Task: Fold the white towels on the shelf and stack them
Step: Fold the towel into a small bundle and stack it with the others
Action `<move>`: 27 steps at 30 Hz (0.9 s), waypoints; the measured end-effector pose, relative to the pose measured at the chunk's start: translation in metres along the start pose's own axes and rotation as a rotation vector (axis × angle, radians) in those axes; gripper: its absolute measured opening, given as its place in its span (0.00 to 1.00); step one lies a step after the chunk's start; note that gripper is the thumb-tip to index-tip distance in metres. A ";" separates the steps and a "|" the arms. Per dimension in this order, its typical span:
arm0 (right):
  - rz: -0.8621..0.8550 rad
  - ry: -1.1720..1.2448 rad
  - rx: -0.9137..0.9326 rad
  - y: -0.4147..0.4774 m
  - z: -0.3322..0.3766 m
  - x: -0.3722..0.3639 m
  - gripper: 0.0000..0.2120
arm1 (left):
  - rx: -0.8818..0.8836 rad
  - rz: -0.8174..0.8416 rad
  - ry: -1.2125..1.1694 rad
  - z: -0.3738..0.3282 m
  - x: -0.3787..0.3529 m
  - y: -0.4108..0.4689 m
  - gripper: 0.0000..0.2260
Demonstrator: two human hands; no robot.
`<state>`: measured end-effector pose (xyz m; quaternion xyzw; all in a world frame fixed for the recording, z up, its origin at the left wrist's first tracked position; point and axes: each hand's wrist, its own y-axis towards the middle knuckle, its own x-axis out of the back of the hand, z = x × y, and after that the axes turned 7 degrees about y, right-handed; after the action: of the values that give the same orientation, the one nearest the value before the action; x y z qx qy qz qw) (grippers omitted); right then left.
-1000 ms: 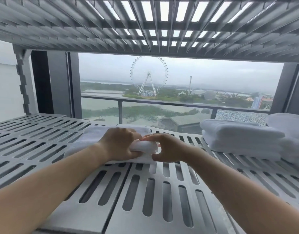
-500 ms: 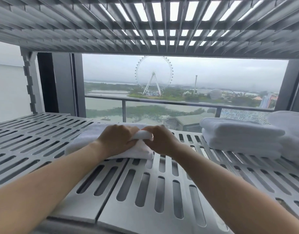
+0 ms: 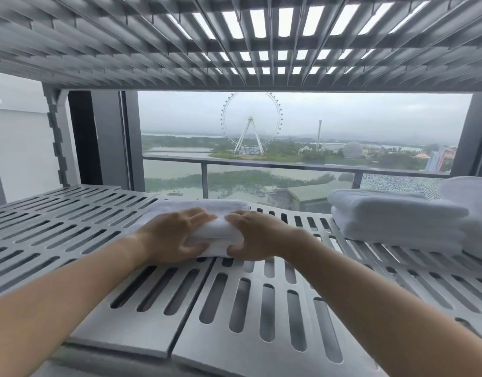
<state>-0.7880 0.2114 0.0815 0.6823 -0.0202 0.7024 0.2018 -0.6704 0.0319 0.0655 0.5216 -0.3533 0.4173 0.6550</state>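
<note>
the far part of the white towel (image 3: 207, 206) lies behind both hands, and its left side is covered by the left hand (image 3: 174, 236), so its full outline cannot be made out. only a thick folded roll of it shows between the hands. the left fingers (image 3: 197, 215) lie close together, curled over the top of the roll, with the thumb at its near edge. the right hand (image 3: 257, 236) grips the roll's right end, its fingers (image 3: 238, 217) bent over the top and the thumb tucked under near the shelf. the fingertips of both hands sink into the cloth and are hard to see. both forearms run out of the picture at the bottom.

the towel rests on the slotted grey shelf (image 3: 234, 308), about midway across. to the right, well apart from it, sits a stack of folded towels (image 3: 397, 219), and just beside that a second white pile (image 3: 472, 197) is cut off by the right edge. another slotted shelf (image 3: 180, 44) hangs overhead. behind, through the window, a balcony railing (image 3: 261, 165) and a hazy ferris wheel (image 3: 250, 123) show.
</note>
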 end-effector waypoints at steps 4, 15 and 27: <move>0.054 -0.163 0.056 0.009 0.018 -0.006 0.35 | -0.039 0.062 0.102 0.013 0.004 -0.018 0.32; -0.109 -0.359 -0.461 0.017 0.061 -0.015 0.32 | 0.068 -0.049 0.100 0.010 0.019 -0.029 0.30; -0.393 -0.279 -0.384 -0.015 0.061 -0.035 0.17 | 0.086 0.054 0.163 0.001 0.011 -0.040 0.34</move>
<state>-0.7260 0.1976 0.0483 0.7124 -0.0476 0.5326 0.4544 -0.6296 0.0290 0.0601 0.5036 -0.2945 0.4906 0.6473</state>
